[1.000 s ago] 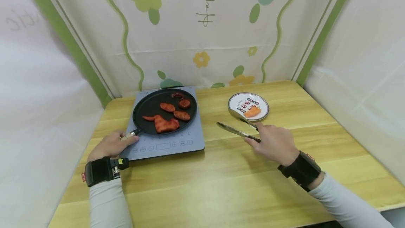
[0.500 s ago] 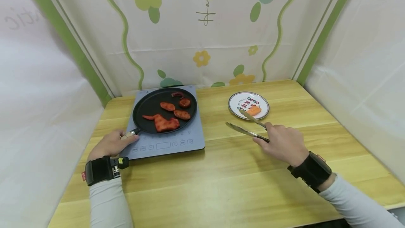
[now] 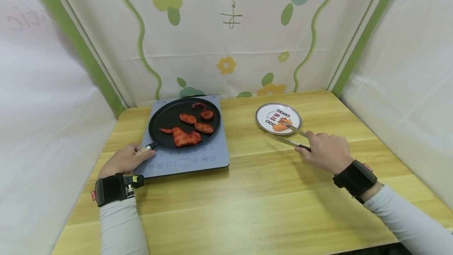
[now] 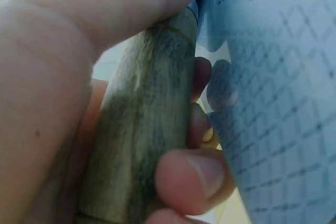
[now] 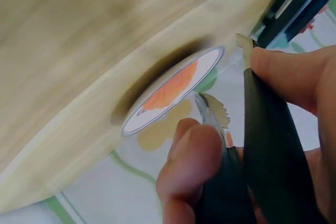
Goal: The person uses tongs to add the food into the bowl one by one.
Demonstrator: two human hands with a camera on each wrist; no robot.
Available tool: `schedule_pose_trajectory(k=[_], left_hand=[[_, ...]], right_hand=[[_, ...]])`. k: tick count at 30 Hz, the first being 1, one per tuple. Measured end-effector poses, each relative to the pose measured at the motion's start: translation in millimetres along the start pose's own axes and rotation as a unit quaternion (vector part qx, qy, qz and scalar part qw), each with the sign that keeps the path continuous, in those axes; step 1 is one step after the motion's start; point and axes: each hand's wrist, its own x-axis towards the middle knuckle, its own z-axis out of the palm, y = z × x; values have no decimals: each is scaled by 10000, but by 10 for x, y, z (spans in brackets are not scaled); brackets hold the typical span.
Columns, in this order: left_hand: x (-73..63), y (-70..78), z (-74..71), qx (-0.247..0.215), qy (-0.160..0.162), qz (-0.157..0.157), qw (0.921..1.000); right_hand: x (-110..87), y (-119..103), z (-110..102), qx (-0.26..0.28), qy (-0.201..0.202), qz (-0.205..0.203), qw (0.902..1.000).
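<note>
My left hand (image 3: 122,161) grips the wooden handle (image 4: 142,114) of a black frying pan (image 3: 168,119), fingers curled round it in the left wrist view. The pan rests on a grey induction cooktop (image 3: 191,170). In it lie several reddish-brown pieces of meat, among them a large chicken wing (image 3: 185,138). My right hand (image 3: 327,152) holds metal tongs (image 3: 291,142) by their black handles (image 5: 273,145), the two arms spread apart. One tong tip overlaps the orange piece of food (image 3: 281,125) on a white plate (image 3: 263,111); the other lies in front of the plate's near rim.
The wooden table (image 3: 226,207) runs toward me, with its front edge at lower right. A white curtain (image 3: 198,38) with flower prints stands behind, and white cloth walls (image 3: 407,70) close both sides.
My right hand has moved to the right with the tongs, and their tips have come from left of the plate to its near side, over the orange piece. My left hand stays on the handle.
</note>
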Motion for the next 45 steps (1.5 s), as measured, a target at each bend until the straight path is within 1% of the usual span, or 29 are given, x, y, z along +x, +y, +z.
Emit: schedule_pose_trajectory(k=[2,6,8,15,22,30,39,45], left_hand=[[-2,1,-11,11,26,22,10000],[-7,4,-12,-28,50,51,10000],[-15,7,-4,-63,50,51,10000],[-46,15,5,-97,86,12,9999],[-50,4,-15,-38,106,-46,9999],[-67,19,2,-66,126,25,9999],[-61,16,7,-69,105,-4,9999],[-49,8,9,-41,111,18,9999]], right_hand=[[20,54,6,-74,163,-34,9998],[65,167,28,-283,638,-203,9974],[97,228,38,-364,696,-224,9967],[228,415,-3,-304,137,58,9994],[335,493,-36,-351,-142,32,9993],[463,516,95,-308,-452,122,9984],[550,450,249,-200,-533,171,9982],[619,445,351,-115,-944,356,9948]])
